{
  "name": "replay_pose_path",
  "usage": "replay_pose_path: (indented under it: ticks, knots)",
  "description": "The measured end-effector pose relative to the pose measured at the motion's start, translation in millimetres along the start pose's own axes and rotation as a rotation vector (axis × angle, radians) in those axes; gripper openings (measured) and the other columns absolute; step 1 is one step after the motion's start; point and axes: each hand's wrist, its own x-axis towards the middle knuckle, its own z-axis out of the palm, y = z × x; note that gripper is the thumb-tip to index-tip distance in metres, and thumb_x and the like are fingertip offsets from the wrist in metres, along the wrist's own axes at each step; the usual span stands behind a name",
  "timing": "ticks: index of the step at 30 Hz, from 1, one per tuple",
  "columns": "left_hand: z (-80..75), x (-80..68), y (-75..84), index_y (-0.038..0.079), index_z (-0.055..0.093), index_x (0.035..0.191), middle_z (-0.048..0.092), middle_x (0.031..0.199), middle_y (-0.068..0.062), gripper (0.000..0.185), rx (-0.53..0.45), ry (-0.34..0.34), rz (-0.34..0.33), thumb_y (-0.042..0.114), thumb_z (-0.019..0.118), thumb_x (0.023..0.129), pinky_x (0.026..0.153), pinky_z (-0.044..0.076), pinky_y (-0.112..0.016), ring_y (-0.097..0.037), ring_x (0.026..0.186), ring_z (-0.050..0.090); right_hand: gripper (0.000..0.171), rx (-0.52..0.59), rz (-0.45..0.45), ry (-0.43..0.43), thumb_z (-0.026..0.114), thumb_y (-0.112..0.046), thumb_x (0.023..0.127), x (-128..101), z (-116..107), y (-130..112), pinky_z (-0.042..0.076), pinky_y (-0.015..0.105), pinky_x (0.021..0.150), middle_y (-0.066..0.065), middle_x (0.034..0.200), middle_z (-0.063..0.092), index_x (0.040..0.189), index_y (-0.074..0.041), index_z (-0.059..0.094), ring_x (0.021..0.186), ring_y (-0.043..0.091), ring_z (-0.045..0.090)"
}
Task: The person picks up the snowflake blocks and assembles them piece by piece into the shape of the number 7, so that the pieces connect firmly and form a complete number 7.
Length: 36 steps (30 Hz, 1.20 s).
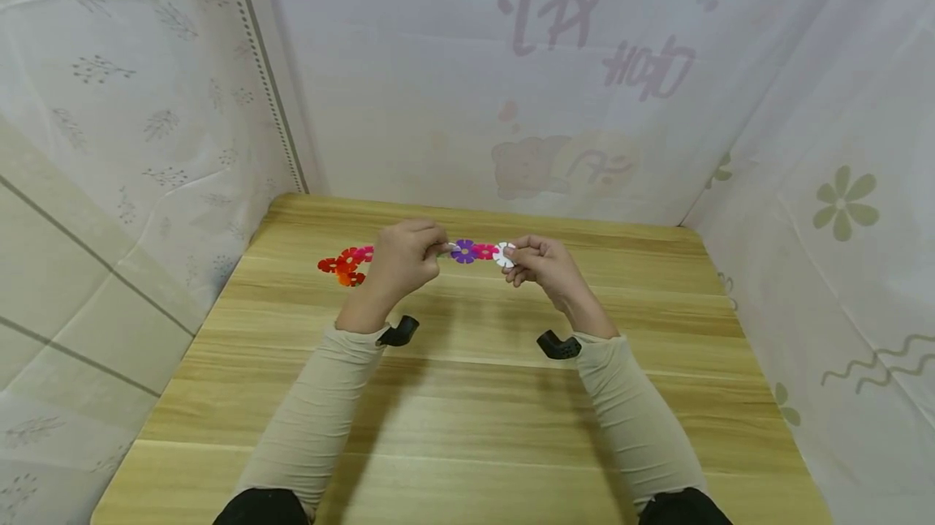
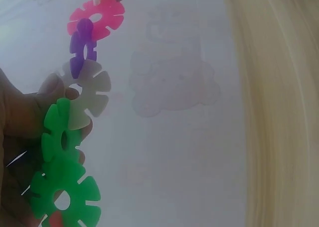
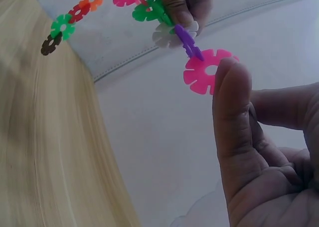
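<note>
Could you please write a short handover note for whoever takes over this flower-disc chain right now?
Left hand: pinches the chain at its white and green discs, held above the wooden table.
Right hand: pinches the end by the white disc, next to the pink disc.
Done: discs slotted into one chain; purple disc and pink span the gap between the hands, and the red and orange end trails left.
Left: no loose discs in view; whether more get added cannot be told.

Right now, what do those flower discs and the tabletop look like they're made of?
The flower discs look like moulded plastic: bright uniform colours, smooth slightly glossy faces, and the green one lets light through. The tabletop looks like wood or a wood-grain laminate, pale with long streaks and a soft sheen; which one, I cannot tell.
</note>
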Motion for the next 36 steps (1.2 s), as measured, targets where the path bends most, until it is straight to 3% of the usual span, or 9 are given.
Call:
replay_pose_path:
  ticks: [8,27,36]
  knots:
    - [5.9,-2.2,0.5,0.005,0.074,0.075,0.072,0.078,-0.005,0.015,-0.057,0.033,-0.009,-0.003,0.070,0.087,0.058,0.054,-0.033,-0.022,0.067,0.067,0.026,0.062,-0.013,-0.011,0.066,-0.013,0.099,-0.4,1.8,-1.4,0.058,0.028,0.062,0.012,0.082,0.072,0.113,0.008,0.059,0.067,0.018,0.069]
    - [4.2,1.3,3.7,0.001,0.074,0.076,0.073,0.080,-0.009,0.014,-0.078,0.094,0.015,-0.007,0.069,0.085,0.060,0.056,-0.034,-0.025,0.070,0.069,0.023,0.010,-0.016,-0.008,0.065,-0.010,0.099,-1.3,4.8,-9.9,0.058,0.028,0.060,0.016,0.083,0.072,0.111,0.008,0.058,0.066,0.018,0.068]
    - [5.2,-1.0,4.2,0.002,0.074,0.077,0.072,0.082,-0.008,0.014,-0.076,0.063,0.003,-0.005,0.068,0.087,0.062,0.056,-0.034,-0.025,0.072,0.068,0.022,0.064,0.001,0.006,0.064,-0.009,0.099,-0.5,5.3,-3.0,0.057,0.027,0.060,0.014,0.082,0.071,0.112,0.008,0.058,0.066,0.017,0.068]
